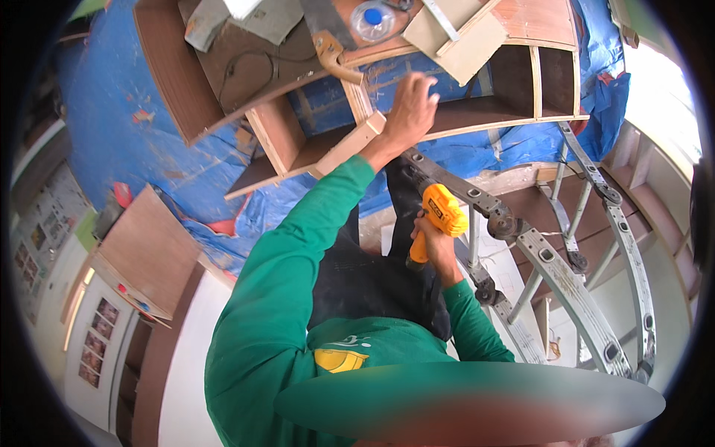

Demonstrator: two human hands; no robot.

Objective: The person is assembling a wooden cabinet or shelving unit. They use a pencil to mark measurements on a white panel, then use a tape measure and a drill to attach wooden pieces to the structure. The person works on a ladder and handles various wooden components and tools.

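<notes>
My right hand [439, 242] grips a yellow cordless drill [445, 211] by its handle, in front of my dark trousers and beside the folding ladder [555, 272]. The drill's front end points up and left, toward the ladder's near end. My left hand [408, 112] is raised over the front of a brown wooden cabinet frame [477, 112]. Its fingers are curled in, and anything between them is too small to make out. Below that wrist a short light wood block [350, 145] sits slanted against the frame.
A handsaw with a wooden handle [337, 61], a clear bottle with a blue cap [372, 24] and a pale board [456, 46] lie on the cabinet frame. Blue tarpaulin [112, 97] spreads around it. A plywood panel [149, 249] leans at the left.
</notes>
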